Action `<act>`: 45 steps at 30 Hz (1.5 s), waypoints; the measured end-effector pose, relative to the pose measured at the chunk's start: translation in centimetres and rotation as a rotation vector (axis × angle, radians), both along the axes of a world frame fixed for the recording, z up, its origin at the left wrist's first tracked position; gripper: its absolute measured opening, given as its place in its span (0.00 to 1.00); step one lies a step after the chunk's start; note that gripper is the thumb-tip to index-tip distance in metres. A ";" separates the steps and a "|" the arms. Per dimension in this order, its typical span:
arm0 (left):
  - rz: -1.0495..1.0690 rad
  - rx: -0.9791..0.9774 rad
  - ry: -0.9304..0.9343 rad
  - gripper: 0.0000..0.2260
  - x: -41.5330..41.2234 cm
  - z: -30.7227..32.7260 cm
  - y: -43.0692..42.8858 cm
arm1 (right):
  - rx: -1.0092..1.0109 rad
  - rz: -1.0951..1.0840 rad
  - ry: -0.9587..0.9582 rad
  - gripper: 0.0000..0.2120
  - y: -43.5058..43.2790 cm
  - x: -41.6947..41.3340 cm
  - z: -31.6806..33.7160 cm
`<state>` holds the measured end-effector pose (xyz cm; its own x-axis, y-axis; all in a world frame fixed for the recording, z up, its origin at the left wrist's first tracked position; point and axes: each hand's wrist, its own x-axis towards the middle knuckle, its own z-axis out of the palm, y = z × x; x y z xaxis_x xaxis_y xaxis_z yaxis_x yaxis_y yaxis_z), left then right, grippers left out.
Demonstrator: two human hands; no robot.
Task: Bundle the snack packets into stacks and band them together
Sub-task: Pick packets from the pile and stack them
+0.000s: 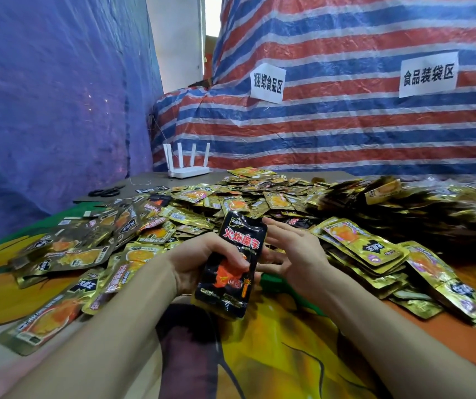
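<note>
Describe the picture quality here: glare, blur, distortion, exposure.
Head view: strong wide-angle bending makes the forearms flare toward the bottom corners and the striped tarp bow. The gold packets throw foil glare. The left-edge packets smear into blur, while the black packet in the left hand reads sharp. The bright gap at the top is washed out.
</note>
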<state>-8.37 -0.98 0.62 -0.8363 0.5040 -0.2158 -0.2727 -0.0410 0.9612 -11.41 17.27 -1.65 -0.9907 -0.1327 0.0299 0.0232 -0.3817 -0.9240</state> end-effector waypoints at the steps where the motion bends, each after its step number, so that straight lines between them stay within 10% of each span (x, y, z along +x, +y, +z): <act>1: 0.020 0.012 0.008 0.14 0.0 0.2 -0.2 | 0.021 -0.009 0.028 0.17 0.1 0.1 0.0; 12: 0.973 0.496 0.180 0.16 -1.6 0.8 1.8 | 0.128 0.131 0.321 0.27 -2.7 2.5 0.3; 32: 0.603 0.615 0.043 0.09 -1.0 -0.4 3.9 | 0.290 0.005 0.516 0.33 -1.6 2.0 0.6; 37: 0.566 0.645 -0.012 0.09 -1.0 -0.9 3.6 | -0.062 0.284 0.260 0.21 -1.5 0.9 0.9; 45: 0.454 0.606 -0.078 0.16 -0.4 -0.9 4.3 | 0.202 0.070 0.281 0.13 0.3 -0.2 0.5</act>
